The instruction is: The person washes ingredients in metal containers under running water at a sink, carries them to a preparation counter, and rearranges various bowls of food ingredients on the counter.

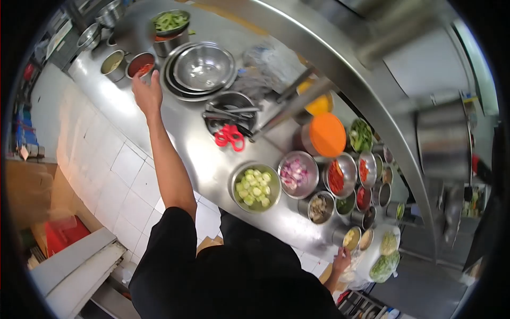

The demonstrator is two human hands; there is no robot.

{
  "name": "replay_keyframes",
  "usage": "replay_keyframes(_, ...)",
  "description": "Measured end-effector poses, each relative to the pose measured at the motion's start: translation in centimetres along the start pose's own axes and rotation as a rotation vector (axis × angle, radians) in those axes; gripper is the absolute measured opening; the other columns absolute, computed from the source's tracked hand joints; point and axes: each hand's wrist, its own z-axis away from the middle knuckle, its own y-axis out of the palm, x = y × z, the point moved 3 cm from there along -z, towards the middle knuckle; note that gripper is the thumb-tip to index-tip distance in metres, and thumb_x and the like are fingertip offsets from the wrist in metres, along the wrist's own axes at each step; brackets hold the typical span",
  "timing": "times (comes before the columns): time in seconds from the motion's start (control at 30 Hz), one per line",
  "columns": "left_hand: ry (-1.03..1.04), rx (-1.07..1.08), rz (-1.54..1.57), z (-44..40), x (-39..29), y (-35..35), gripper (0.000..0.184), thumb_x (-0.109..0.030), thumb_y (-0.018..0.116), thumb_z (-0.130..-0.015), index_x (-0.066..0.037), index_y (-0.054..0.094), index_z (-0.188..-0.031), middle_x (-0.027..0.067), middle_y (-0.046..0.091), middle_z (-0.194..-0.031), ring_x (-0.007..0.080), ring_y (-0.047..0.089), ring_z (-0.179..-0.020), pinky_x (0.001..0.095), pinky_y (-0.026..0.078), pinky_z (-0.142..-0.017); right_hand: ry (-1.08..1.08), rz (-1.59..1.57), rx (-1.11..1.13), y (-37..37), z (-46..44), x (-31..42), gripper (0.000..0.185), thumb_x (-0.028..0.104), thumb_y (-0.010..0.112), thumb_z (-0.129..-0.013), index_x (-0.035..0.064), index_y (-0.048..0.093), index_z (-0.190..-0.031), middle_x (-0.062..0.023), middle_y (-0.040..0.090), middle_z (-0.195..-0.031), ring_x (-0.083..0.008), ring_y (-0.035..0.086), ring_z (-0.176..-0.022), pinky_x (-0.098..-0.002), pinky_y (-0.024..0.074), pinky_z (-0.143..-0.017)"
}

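Fingers of our left hand [147, 97] hold the red-filled pot [139, 61] by its near side, near the edge of the surface [183, 143], best kept level, mouth up, long axis roughly upright; our right hand [341, 261] touches the yellow-filled pot [350, 239], grip unclear.
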Motion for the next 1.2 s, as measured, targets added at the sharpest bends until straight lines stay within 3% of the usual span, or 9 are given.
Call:
replay_keyframes(0.23, -0.618, 0.612, 1.014, 6.2, 3.3, 4.3, 0.093, -0.045, 0.060, -0.087, -0.015, -0.004, -0.146, 0.0214, 0.026, -0.147, 0.0381, 0.038, -0.129, 0.0503, 0.031, -0.103, -0.218, 0.140, 0.063, -1.6, -0.8, 1.5, 0.032, 0.015, 0.067, -0.082, -0.0031, 0.062, -0.108, -0.0139, 0.066, -0.086, -0.0164, 0.059, -0.061, -0.0289, 0.0479, -0.057)
replay_keyframes(0.43, -0.351, 0.467, 1.160, 16.3, -3.3, -11.0, 0.050, -0.034, 0.045, -0.097, -0.006, 0.035, -0.138, 0.0155, 0.059, -0.111, 0.0195, 0.055, -0.094, 0.0336, 0.042, -0.084, -0.390, 0.018, -0.147, -6.2, -1.4, 3.4, 0.044, 0.002, 0.061, -0.081, -0.0015, 0.052, -0.123, -0.0121, 0.064, -0.104, -0.0142, 0.055, -0.060, -0.0273, 0.0471, -0.058)
replay_keyframes(0.5, -0.100, 0.770, 1.246, 23.4, -8.8, -15.0, 0.056, -0.032, 0.051, -0.093, 0.002, 0.034, -0.135, 0.0072, 0.054, -0.074, 0.0133, 0.046, -0.069, 0.0247, 0.037, -0.065, -0.315, -0.048, -0.137, -7.6, -1.3, 5.5, 0.032, 0.002, 0.060, -0.082, -0.0020, 0.058, -0.114, -0.0107, 0.066, -0.091, -0.0131, 0.054, -0.059, -0.0279, 0.0470, -0.059)
replay_keyframes(0.67, 0.041, 1.969, 0.748, 43.9, -21.6, -14.4, 0.041, -0.016, 0.063, -0.086, -0.004, 0.054, -0.123, 0.0046, 0.066, -0.079, 0.0103, 0.058, -0.067, 0.0227, 0.044, -0.061, -0.626, -0.092, 0.017, -5.4, -7.6, 13.6, 0.022, 0.009, 0.062, -0.082, 0.0025, 0.065, -0.103, -0.0143, 0.068, -0.085, -0.0224, 0.066, -0.073, -0.0312, 0.0507, -0.067)
replay_keyframes(0.77, 0.952, 1.871, 0.336, 52.3, -25.6, -13.9, 0.040, -0.020, 0.064, -0.085, -0.008, 0.055, -0.122, 0.0147, 0.067, -0.088, 0.0315, 0.064, -0.079, 0.0399, 0.049, -0.072, -0.511, -0.212, 0.096, -0.8, -14.4, 16.8, 0.029, 0.024, 0.061, -0.087, 0.0001, 0.065, -0.102, -0.0148, 0.068, -0.081, -0.0197, 0.063, -0.066, -0.0317, 0.0490, -0.064)
replay_keyframes(0.8, 1.011, 1.934, 0.395, 53.9, -26.6, -14.7, 0.039, -0.021, 0.063, -0.085, -0.008, 0.056, -0.121, 0.0171, 0.066, -0.097, 0.0376, 0.062, -0.091, 0.0454, 0.048, -0.080, -0.478, -0.170, 0.122, 1.2, -17.0, 16.8, 0.034, 0.033, 0.057, -0.089, 0.0011, 0.066, -0.096, -0.0213, 0.065, -0.083, -0.0360, 0.064, -0.079, -0.0407, 0.0478, -0.071)
replay_keyframes(0.97, 0.983, 1.926, 0.526, 55.2, -28.3, -17.4, 0.036, -0.025, 0.061, -0.086, -0.009, 0.055, -0.119, 0.0138, 0.063, -0.106, 0.0344, 0.057, -0.101, 0.0436, 0.045, -0.086, -0.557, 0.054, 0.184, 6.1, -22.9, 19.1, 0.071, 0.065, 0.043, -0.085, -0.0021, 0.067, -0.081, -0.0241, 0.063, -0.073, -0.0396, 0.062, -0.070, -0.0495, 0.0420, -0.063)
replay_keyframes(1.07, 0.784, 2.007, 0.384, 53.6, -25.7, -17.4, 0.036, -0.027, 0.060, -0.087, -0.009, 0.056, -0.118, 0.0133, 0.065, -0.099, 0.0327, 0.060, -0.095, 0.0419, 0.046, -0.082, -0.904, 0.502, 0.136, 10.9, -29.9, 17.4, 0.060, 0.052, 0.051, -0.083, -0.0068, 0.066, -0.081, -0.0310, 0.062, -0.079, -0.0422, 0.063, -0.084, -0.0507, 0.0449, -0.073)
replay_keyframes(1.2, 0.656, 1.946, 0.300, 51.0, -21.4, -17.4, 0.035, -0.028, 0.058, -0.088, -0.008, 0.057, -0.117, 0.0137, 0.065, -0.095, 0.0313, 0.062, -0.091, 0.0409, 0.046, -0.080, -0.171, -0.276, 0.488, 13.4, -32.7, 16.8, 0.012, 0.010, 0.060, -0.068, -0.0025, 0.060, -0.068, -0.0135, 0.059, -0.063, -0.0281, 0.057, -0.052, -0.0411, 0.0454, -0.053)
